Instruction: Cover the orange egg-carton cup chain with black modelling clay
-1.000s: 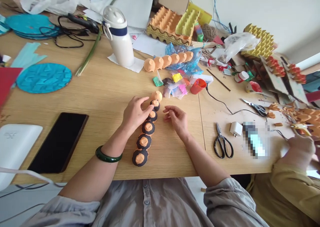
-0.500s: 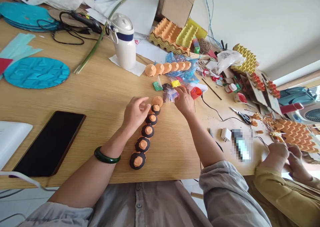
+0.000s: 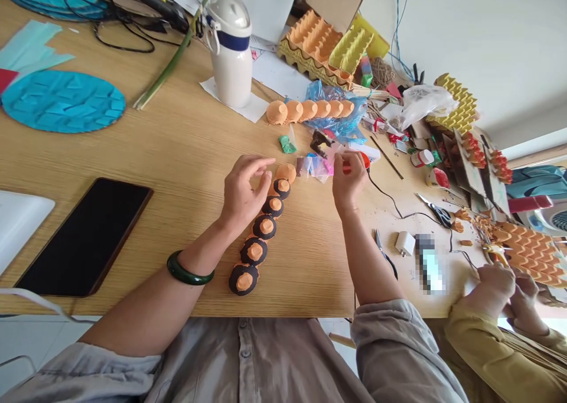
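Observation:
A row of orange egg-carton cups (image 3: 264, 227) lies on the table, most wrapped with black bands. The farthest cup (image 3: 286, 172) is plain orange. Beside the row's far end, my left hand (image 3: 245, 187) is held with fingers apart and nothing in it. To the right, my right hand (image 3: 349, 181) has its fingers pinched together; what they hold is hidden. It is in front of a red cup (image 3: 364, 159). Small packets lie near it: a green one (image 3: 287, 143), a dark one (image 3: 321, 143) and a pink-purple one (image 3: 314, 167).
Behind are a plain orange row (image 3: 308, 111), a white thermos (image 3: 231, 54) and egg trays (image 3: 310, 45). A phone (image 3: 86, 237) and blue disc (image 3: 64, 101) lie left. Scissors (image 3: 436, 211) and a charger (image 3: 404, 243) lie right, near another person's hands (image 3: 498, 282).
My right hand has drawn back from the packets, its fingers now pinched. The yellow packet is out of sight. My left hand stays by the row, and the view has shifted slightly.

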`<move>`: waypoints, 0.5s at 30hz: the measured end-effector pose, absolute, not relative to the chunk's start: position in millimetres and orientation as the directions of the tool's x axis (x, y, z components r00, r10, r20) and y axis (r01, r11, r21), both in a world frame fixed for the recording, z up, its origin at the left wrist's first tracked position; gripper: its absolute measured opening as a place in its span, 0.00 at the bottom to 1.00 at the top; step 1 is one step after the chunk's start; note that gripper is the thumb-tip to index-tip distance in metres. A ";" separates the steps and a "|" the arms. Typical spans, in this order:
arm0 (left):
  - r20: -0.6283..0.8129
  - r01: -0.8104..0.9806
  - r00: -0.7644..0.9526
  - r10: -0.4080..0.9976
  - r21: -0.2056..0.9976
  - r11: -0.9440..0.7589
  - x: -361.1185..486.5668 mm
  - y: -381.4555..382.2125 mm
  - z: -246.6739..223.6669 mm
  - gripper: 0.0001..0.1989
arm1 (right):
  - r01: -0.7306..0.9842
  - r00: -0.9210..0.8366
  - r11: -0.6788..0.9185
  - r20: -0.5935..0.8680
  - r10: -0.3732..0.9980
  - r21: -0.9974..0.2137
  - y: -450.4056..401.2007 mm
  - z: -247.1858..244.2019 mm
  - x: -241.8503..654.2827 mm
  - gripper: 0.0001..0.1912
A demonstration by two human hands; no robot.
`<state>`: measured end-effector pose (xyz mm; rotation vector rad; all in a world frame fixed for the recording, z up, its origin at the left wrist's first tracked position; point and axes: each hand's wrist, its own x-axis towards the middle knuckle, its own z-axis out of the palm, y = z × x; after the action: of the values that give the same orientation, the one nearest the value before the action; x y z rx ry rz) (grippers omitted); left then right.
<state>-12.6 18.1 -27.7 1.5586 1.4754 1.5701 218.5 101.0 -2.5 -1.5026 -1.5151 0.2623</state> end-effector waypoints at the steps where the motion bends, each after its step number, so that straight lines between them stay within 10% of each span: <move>1: 0.407 0.360 -0.225 0.885 0.879 -0.313 -11.0 15.7 -23.8 0.15 | 0.515 0.259 0.193 0.366 0.894 -0.835 89.1 -2.6 214.7 0.12; 6: 0.476 0.409 -0.019 0.879 0.806 -0.427 -0.5 4.8 -13.0 0.12 | -0.017 0.174 0.044 0.041 0.984 -0.999 33.2 -11.5 190.0 0.15; 15: 0.510 0.342 0.091 0.855 0.790 -0.508 10.6 -4.4 -21.7 0.07 | -0.296 -0.062 -0.044 -0.027 0.998 -0.954 4.2 -31.1 177.5 0.24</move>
<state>10.6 -4.4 -21.7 1.8983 1.1727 1.4158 177.5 4.2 -31.1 -0.9805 -1.0059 1.4046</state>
